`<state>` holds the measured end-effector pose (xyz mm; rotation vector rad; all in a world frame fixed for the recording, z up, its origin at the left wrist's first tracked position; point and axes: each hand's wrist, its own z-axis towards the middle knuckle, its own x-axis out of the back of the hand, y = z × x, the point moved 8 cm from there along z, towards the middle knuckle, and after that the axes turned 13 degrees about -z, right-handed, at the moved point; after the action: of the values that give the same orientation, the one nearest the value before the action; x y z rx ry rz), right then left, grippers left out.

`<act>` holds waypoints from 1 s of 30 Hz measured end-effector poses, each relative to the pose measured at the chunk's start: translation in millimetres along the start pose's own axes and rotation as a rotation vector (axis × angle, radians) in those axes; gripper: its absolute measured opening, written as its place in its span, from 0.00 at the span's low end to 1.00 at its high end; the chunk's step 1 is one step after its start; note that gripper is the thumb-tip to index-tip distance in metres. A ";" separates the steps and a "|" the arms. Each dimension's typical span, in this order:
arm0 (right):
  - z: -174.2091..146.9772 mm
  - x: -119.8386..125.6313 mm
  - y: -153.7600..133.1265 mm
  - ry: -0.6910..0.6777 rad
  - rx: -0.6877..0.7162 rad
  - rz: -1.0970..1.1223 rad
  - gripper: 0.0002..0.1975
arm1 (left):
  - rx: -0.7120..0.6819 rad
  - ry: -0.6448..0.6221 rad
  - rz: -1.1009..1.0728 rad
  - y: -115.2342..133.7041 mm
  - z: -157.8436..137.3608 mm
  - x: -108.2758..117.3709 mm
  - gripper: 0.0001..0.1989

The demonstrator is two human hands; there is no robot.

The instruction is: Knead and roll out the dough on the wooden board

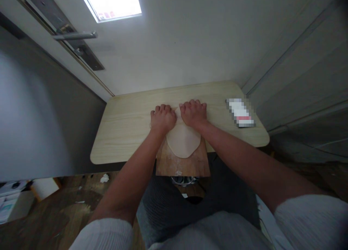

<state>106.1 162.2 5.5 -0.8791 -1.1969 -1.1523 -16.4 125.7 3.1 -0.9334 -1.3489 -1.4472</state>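
A flat sheet of pale dough with a rounded near edge lies on a wooden board. My left hand is at the far left part of the dough, knuckles up and fingers curled down. Just to its right, my right hand is closed in the same way over the far right part. The thumbs are close together with a narrow strip of dough between them. My fingertips and the far edge of the dough are mostly hidden under the hands.
The board overhangs the near edge of a light wood table. A blurred-out phone-like object lies at the right. Behind stands a white door with a metal handle. Crumpled white paper is on the floor.
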 end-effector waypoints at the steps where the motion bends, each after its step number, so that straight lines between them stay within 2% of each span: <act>1: 1.1 -0.1 -0.2 -0.002 0.000 0.001 0.30 | -0.002 0.000 0.003 -0.4 1.0 -0.4 0.24; 13: 17.2 -3.1 -1.5 0.012 0.001 0.003 0.32 | 0.017 0.004 0.029 -3.0 14.7 1.0 0.25; 30: 43.5 -12.2 -2.0 -0.072 -0.048 0.007 0.42 | -0.010 -0.020 0.016 -7.8 38.0 0.8 0.26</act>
<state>94.2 205.7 1.5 -0.9675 -1.2281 -1.1563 -26.3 163.1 5.8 -0.9655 -1.3467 -1.4370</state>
